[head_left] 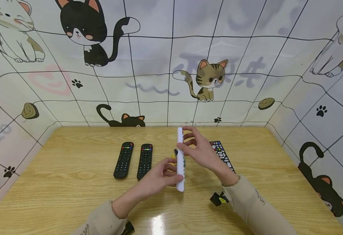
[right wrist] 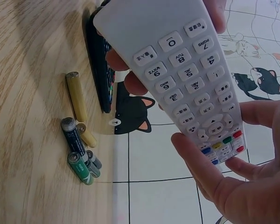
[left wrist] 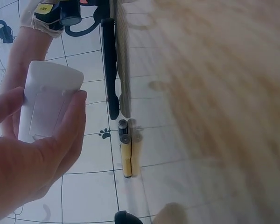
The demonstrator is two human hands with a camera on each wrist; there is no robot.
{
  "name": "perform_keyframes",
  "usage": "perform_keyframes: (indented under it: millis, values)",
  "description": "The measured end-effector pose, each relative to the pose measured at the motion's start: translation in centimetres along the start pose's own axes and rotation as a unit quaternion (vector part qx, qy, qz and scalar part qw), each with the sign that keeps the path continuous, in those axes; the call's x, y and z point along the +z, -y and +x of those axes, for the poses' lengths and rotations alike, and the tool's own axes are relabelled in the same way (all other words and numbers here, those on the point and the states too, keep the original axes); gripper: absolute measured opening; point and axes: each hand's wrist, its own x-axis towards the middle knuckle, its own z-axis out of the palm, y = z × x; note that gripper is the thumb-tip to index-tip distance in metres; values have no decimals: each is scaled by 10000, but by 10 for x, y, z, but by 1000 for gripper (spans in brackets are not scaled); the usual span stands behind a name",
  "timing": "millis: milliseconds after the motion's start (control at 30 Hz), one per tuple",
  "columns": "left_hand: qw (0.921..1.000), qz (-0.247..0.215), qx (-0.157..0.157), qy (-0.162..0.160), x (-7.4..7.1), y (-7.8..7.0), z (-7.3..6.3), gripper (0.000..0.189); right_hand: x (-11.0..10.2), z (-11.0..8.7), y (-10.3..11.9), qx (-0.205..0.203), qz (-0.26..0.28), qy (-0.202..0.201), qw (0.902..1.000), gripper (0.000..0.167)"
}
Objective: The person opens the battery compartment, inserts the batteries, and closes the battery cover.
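White remote control (head_left: 180,169) was up over the desk (head_left: 80,195), its buttons (right wrist: 194,85) turned to the right. The left hand (head_left: 157,178) gripped its near end with its fingers, and the right hand (head_left: 201,150) gripped the far end. Small batteries (right wrist: 74,137) lay on the desk, and two black remotes (head_left: 123,160) lay to the left.

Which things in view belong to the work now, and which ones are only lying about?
In the job:
white remote, held up
loose batteries, probably

Seemingly just lying about:
leftmost black remote
black remote beside it
rightmost black remote
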Motion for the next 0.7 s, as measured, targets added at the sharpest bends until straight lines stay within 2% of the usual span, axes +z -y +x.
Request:
perform_keyframes:
  millis: [267, 400, 700]
  values:
    - [9984, 398, -11, -397, 1, -2, -1, 62, -1, -1, 3, -114, 66, 145, 9998, 60]
    - [9976, 483, -35, -499, 2, -3, -2, 65, -1, -1, 4, -114, 116, 218, 9996, 58]
    - [9930, 999, 70, -628, 2, -3, -4, 70, 2, 1, 3, -231, 276, 332, 9988, 57]
